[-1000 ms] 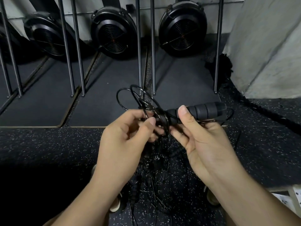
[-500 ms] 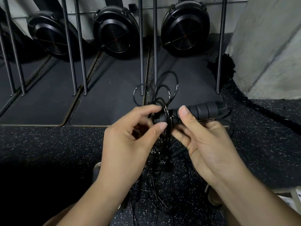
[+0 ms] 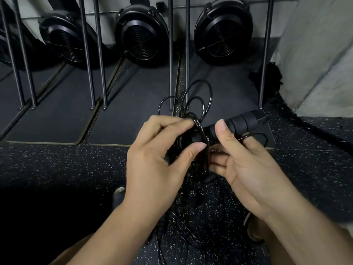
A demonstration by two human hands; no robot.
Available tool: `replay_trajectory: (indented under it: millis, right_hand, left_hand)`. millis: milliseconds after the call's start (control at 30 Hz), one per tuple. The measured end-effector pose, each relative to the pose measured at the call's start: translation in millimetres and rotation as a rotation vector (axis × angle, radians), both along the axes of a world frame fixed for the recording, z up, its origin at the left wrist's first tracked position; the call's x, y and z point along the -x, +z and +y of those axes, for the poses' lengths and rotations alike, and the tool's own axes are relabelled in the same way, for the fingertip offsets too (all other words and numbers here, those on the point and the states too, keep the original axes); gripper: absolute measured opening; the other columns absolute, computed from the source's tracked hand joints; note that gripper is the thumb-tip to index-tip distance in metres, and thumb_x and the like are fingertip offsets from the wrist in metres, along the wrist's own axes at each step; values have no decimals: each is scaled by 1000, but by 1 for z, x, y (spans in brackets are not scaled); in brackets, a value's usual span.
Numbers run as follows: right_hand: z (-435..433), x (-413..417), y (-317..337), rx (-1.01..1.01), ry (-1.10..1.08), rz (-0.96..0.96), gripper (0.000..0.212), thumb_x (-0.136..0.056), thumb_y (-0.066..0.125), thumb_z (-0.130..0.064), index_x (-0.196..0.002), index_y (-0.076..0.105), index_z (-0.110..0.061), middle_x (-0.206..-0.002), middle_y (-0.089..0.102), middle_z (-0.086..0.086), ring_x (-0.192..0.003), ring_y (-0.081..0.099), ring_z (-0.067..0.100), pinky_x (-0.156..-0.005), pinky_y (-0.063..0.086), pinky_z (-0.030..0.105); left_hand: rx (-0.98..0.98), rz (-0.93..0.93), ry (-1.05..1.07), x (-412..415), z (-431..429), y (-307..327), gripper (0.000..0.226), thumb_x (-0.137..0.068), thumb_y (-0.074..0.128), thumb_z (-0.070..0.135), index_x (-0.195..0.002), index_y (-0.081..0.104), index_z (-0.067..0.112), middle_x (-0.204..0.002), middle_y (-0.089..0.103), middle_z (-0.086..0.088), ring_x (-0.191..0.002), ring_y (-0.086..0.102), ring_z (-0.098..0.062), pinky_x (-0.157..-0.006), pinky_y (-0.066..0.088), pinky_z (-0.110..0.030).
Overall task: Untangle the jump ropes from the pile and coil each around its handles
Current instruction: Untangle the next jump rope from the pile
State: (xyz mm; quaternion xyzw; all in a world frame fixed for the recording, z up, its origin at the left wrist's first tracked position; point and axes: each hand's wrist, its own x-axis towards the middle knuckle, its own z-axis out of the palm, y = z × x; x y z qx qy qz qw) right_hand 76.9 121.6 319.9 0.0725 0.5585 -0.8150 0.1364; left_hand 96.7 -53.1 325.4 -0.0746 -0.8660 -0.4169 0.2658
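Floor [image 3: 57, 169] of speckled rubber, mats [image 3: 124, 121] under metal posts [image 3: 87, 54], left hand [image 3: 158, 165] pinching rope loops [image 3: 211, 96], right hand [image 3: 248, 169] gripping handle [image 3: 242, 121]

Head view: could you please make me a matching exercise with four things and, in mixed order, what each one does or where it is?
Column A
1. left hand
2. right hand
3. cord loops
4. rope pile

Column B
a. lies on the speckled floor, below both hands
b. grips the jump rope handle, thumb on top
c. stick up above the hands
d. pinches the cord where it meets the handle

Pairs: 1-d, 2-b, 3-c, 4-a
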Motion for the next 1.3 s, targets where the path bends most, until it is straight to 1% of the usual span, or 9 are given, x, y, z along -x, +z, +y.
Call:
replay_trajectory:
  millis: [133,300,400,633,767,967,1100,1200,1300]
  right_hand:
    - [-1,-1,1,4,-26,22,35,-94,68,-48,-94,79,-15,-93,79,11,-87,77,25,-77,60,30]
    - [-6,-4,0,17,-70,-45,64,-95,69,-54,-120,69,5,-100,73,18,-79,69,24,-77,57,37]
    - [-6,-3,-1,34,-80,-60,62,-96,70,-53,-121,69,4,-96,69,16,-74,63,22,-73,50,39]
    - [-9,-6,-2,6,-107,-74,82,-95,68,-59,-136,54,11,-97,61,13,-65,57,19,-64,47,32]
    - [-11,-6,-2,27,-136,-82,70,-97,66,-57,-126,62,6,-93,61,12,-60,54,17,-57,46,28]
    - [-1,-1,5,-44,-134,-91,73,-97,64,-61,-129,64,4,-89,56,12,-54,44,13,-50,43,22]
    - [5,3,8,-127,-115,-69,53,-99,62,-60,-118,67,-11,-83,70,2,-51,45,12,-51,39,25]
    - [5,2,7,-164,-90,-70,42,-99,63,-57,-104,65,-15,-77,66,0,-51,45,12,-49,41,21]
    - [3,-1,1,-177,-63,-105,46,-98,65,-57,-104,65,-12,-76,64,3,-53,46,13,-58,43,26]
  left_hand:
    - [-147,-108,-29,-2,6,1,42,-88,85,34,-128,76,25,-115,65,12,-117,66,-10,-97,47,-14]
    - [-171,-233,-57,-3,9,0,45,-90,78,49,-130,73,32,-117,72,20,-119,67,-3,-100,51,-20]
    - [-93,-210,-25,-4,7,2,38,-87,80,53,-119,72,34,-110,72,22,-115,66,-1,-96,49,-19]
    - [26,-72,-7,-2,4,2,26,-87,87,37,-107,78,25,-105,70,17,-107,69,-10,-90,52,-22]
    - [39,1,-40,-4,8,-7,17,-92,86,27,-107,80,20,-111,71,13,-105,70,-17,-89,56,-36]
    - [104,9,-82,-6,16,-21,40,-101,75,32,-141,69,24,-135,65,12,-120,65,-17,-98,54,-44]
    - [120,-62,-99,-7,24,-26,47,-107,63,38,-153,58,30,-142,54,14,-124,61,-16,-101,54,-42]
    - [187,-122,-109,-2,25,-26,50,-104,64,44,-152,56,32,-136,49,14,-120,57,-16,-99,53,-43]
    - [277,-95,-70,7,19,-25,52,-91,79,44,-138,67,27,-123,54,12,-107,55,-19,-89,53,-46]
